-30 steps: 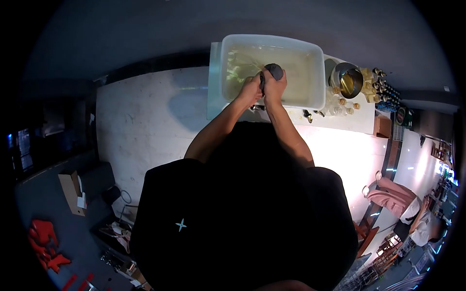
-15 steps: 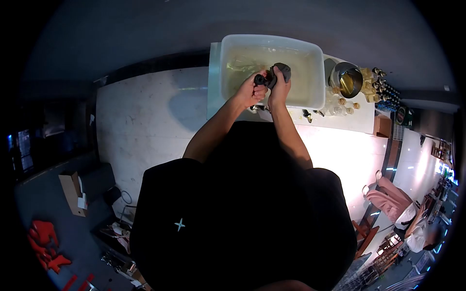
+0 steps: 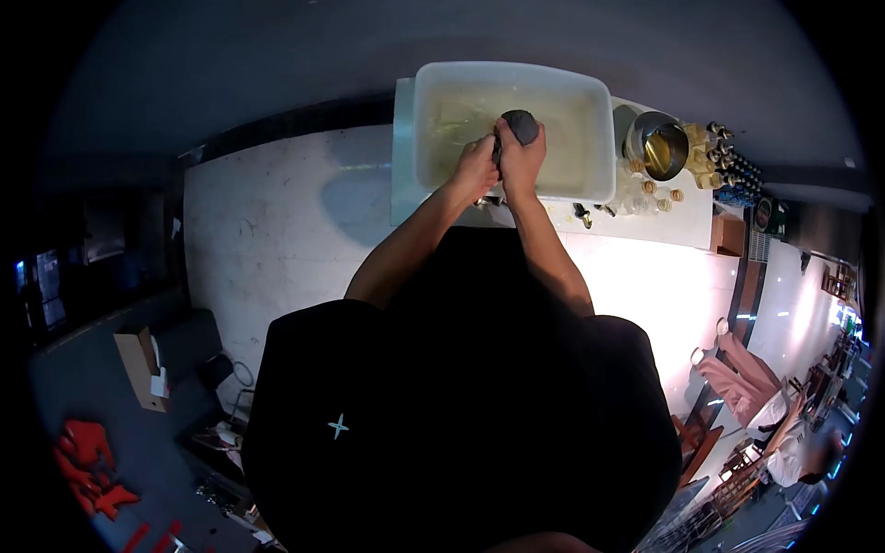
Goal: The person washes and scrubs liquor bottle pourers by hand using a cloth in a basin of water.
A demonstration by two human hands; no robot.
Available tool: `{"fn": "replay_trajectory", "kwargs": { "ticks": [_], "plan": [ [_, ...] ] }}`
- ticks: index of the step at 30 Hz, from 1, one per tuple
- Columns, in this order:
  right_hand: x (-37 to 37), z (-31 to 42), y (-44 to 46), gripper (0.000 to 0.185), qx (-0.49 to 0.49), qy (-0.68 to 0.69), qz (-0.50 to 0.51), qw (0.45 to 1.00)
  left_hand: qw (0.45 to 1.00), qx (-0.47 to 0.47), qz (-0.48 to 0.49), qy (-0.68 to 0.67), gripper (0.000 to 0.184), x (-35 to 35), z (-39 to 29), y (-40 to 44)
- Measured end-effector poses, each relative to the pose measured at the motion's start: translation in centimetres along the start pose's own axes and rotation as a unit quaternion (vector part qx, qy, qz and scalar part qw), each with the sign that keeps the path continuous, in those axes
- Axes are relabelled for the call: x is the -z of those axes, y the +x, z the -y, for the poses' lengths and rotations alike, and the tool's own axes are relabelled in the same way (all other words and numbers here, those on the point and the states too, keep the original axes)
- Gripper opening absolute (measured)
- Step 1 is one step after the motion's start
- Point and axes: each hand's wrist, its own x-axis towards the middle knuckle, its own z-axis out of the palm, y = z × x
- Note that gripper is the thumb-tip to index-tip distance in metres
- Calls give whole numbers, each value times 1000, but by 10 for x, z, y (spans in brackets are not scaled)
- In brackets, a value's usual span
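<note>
My right hand (image 3: 523, 164) is wrapped around a dark grey cloth (image 3: 521, 125), bunched into a rounded lump above the fingers. My left hand (image 3: 477, 169) presses close beside it with its fingers curled. Whatever the left fingers grip is mostly hidden; a dark strip shows between the two hands. Both hands are over the near part of a white plastic tub (image 3: 604, 138) holding cloudy, yellowish water. Something pale and greenish lies blurred in the water at the tub's left.
The tub stands on a white table (image 3: 636, 230). To its right are a metal pot (image 3: 666, 147), clear bottles (image 3: 638, 198) and several dark-topped bottles (image 3: 724, 161). Small dark and brass-coloured pieces (image 3: 583, 216) lie before the tub. A person in pink trousers (image 3: 742, 373) is at the far right.
My hands have drawn together and turned. The dark round-ended thing that showed in my left hand is now mostly hidden, and the cloth has shifted slightly up and left.
</note>
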Motion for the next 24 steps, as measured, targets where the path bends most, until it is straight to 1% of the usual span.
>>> {"fn": "replay_trajectory", "kwargs": {
  "ticks": [2, 5, 8, 12, 14, 17, 20, 24],
  "plan": [
    [3, 3, 1, 37, 6, -10, -1, 1000, 1000, 20, 20, -6, 43, 4, -1, 0],
    [6, 0, 4, 35, 14, -22, -2, 1000, 996, 24, 82, 19, 45, 13, 2, 5],
    [11, 9, 8, 35, 14, -84, 21, 996, 992, 30, 123, 30, 47, 17, 4, 6],
    [14, -14, 12, 30, -45, 45, 50, 997, 992, 35, 124, 14, 46, 12, 1, 2],
    [16, -14, 10, 26, -81, 118, 72, 987, 990, 48, 133, -10, 45, 13, 1, 3],
    [20, -19, 14, 18, -142, 213, 100, 962, 989, 50, 138, -7, 41, 9, -2, -5],
    [23, -6, 8, 17, -177, 264, 101, 943, 986, 41, 160, -21, 38, 10, 0, -7],
    [28, 2, 5, 25, -203, 295, 111, 927, 980, 46, 188, -51, 34, 15, 4, -3]
  ]
}}
